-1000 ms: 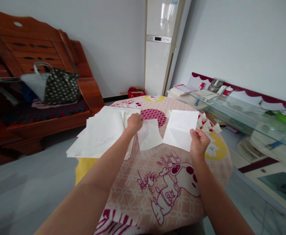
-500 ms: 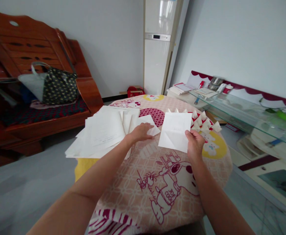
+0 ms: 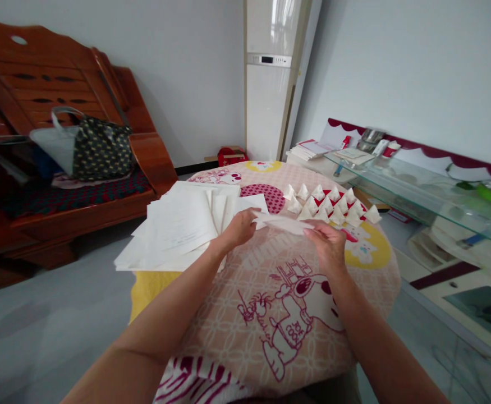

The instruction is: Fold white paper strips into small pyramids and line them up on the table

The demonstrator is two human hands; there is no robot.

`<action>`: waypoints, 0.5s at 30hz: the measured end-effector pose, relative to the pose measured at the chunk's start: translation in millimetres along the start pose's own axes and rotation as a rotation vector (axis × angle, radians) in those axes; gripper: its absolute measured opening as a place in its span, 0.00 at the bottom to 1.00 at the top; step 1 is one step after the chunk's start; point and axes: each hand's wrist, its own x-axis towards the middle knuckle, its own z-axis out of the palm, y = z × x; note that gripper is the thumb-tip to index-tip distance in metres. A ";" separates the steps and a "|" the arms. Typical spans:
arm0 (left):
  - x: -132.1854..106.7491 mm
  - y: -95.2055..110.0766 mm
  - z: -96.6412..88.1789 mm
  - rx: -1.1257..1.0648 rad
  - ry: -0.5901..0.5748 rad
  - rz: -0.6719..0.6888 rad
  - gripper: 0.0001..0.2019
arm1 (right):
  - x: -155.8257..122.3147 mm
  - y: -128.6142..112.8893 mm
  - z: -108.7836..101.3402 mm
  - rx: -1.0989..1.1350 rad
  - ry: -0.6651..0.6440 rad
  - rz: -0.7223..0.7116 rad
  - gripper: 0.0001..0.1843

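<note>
A white sheet of paper (image 3: 286, 224) is held over the table between my two hands, tilted so that it shows nearly edge-on. My right hand (image 3: 328, 242) pinches its right end with thumb and fingers. My left hand (image 3: 241, 226) has its fingers closed at the left end. Behind my left hand, another white paper (image 3: 258, 201) lies on the cloth. A stack of white sheets (image 3: 178, 224) spreads to the left, with faint print on one. Several small white folded-paper pyramids (image 3: 321, 206) stand in rows beyond my right hand.
A patterned cloth (image 3: 245, 297) with cartoon figures covers the round table. On the right is a glass shelf (image 3: 417, 191) with cups and papers. A wooden bench (image 3: 60, 73) bearing bags (image 3: 102, 148) stands left, and a tall white cabinet unit (image 3: 268, 106) at the back.
The sheet in my right hand has moved left and tipped from face-on to nearly edge-on. My left hand has closed at its left end. More of the paper pyramids show.
</note>
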 end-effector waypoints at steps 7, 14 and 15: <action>-32.1 0.7 -1.6 -0.079 -0.365 0.186 0.45 | -6.3 19.5 -24.9 -0.034 -0.462 0.172 0.03; -45.1 20.4 9.0 -0.122 -0.422 0.271 0.57 | -8.5 33.1 -32.5 -0.027 -0.410 0.314 0.04; -46.1 23.9 11.0 -0.114 -0.439 0.292 0.59 | -8.6 33.3 -31.8 -0.020 -0.396 0.309 0.04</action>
